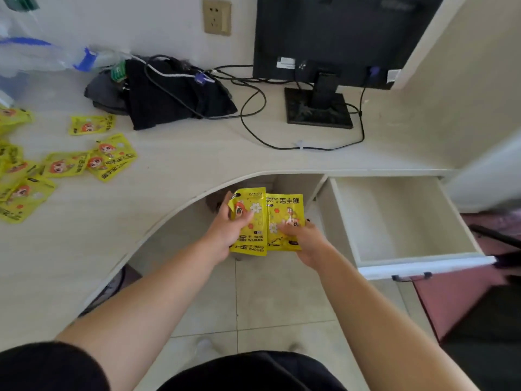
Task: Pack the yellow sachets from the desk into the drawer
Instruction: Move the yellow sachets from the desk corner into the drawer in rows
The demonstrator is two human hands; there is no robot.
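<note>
White wall (158, 21) with socket (217, 16), pale curved desk (183, 153), monitor (338, 38), tiled floor (267, 300).

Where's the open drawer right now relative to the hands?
In the head view, the drawer is pulled out under the desk, just right of the right hand.

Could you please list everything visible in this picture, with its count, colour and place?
held sachets: a few, yellow, between both hands below the desk edge
loose sachets: about ten, yellow, desk's left side
drawer: one, white, pulled open on the right, nothing visible inside
desk: one, pale, curved front
monitor: one, black, desk rear
cables: several, black, across desk
dark cloth: one pile, black, desk rear
wall socket: one, beige
left hand: one, holding sachets
right hand: one, holding sachets
</note>
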